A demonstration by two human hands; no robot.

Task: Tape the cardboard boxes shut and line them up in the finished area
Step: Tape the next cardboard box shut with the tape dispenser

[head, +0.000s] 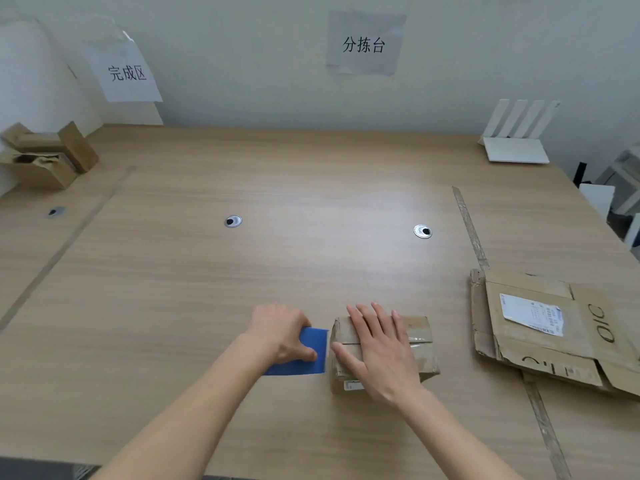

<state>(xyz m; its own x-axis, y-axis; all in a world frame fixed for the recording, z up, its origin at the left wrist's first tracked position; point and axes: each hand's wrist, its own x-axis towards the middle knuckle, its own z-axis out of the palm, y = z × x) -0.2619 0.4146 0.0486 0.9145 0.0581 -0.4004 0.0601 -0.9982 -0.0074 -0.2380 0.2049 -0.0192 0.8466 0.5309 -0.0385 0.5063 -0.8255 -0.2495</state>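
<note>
From the head view: right hand (pixel 379 355) laid flat, fingers straight, on the small cardboard box (pixel 382 353) near the table's (pixel 242 271) front edge, probably to pin the flaps down for taping. Left hand (pixel 282 336) curled round a blue tape dispenser (pixel 306 353), hard against the box's left side, perhaps starting a strip. Box brown, creased, with glossy clear tape across its top and a small white label low on the front.

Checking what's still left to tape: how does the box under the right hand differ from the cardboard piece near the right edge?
The small box is folded up, with the right hand flat on it; the flattened carton lies unfolded and untouched. The flattened carton shows a white label on top. Both are worn brown cardboard.
</note>
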